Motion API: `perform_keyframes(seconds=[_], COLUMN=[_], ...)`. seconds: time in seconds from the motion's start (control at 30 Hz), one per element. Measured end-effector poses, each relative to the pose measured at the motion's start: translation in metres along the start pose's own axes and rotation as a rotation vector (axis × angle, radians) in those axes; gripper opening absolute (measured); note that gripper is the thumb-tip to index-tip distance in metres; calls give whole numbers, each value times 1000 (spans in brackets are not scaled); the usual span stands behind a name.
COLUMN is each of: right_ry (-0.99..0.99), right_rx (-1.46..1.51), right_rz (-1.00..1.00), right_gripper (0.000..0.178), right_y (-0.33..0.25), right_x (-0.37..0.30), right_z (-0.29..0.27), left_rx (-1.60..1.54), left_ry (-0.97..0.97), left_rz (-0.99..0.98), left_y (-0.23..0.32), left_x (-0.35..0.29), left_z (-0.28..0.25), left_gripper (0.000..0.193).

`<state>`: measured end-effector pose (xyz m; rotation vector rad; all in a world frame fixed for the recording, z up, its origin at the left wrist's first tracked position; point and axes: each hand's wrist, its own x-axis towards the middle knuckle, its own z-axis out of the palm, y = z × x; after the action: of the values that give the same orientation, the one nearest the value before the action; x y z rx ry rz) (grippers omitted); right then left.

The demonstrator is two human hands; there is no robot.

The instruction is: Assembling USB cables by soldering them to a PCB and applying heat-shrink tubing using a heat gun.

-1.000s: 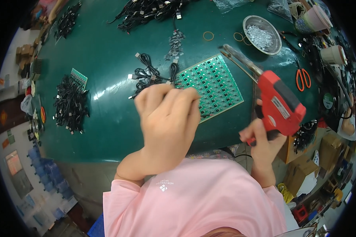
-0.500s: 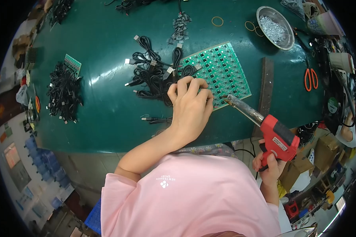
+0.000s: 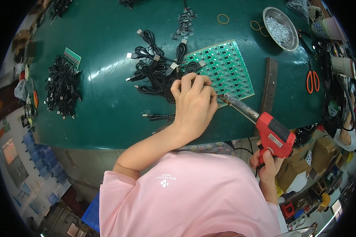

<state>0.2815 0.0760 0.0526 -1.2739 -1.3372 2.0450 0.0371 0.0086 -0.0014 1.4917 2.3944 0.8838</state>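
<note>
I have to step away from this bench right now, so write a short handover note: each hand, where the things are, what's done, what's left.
Left hand: fingers curled, pressing down at the near edge of the green circuit panel beside the pile of black cables.
Right hand: grips the red soldering gun; its metal tip sits at the panel's near edge by the left fingers.
Done: cannot tell which joints are finished.
Left: probably the loose cables on the green table.

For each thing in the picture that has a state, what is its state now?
Left hand: curled, resting on the board edge.
Right hand: gripping the red soldering gun.
Green circuit board: flat on the table.
Metal bowl: holds small metal bits.
Orange scissors: closed.
</note>
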Motion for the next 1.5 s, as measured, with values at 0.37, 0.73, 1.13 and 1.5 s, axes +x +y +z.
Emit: perform_keyframes(seconds=[0.37,0.73,1.13,1.5], right_ry=[11,7,5,1], right_rx=[-76,-221,-190,-225], right_rz=[-81,-114,-96,-131], right_gripper=[26,51,44,53], right_y=[-3,8,18,12], right_x=[-7,-10,-7,-11], right_z=[-1,-6,-5,-9], left_rx=[13,19,16,39], left_ry=[17,25,90,65], left_rz=[1,11,34,15], left_y=[0,1,2,2], left_x=[0,0,-2,-2], left_z=[0,1,6,6], left_gripper=[8,9,12,13])
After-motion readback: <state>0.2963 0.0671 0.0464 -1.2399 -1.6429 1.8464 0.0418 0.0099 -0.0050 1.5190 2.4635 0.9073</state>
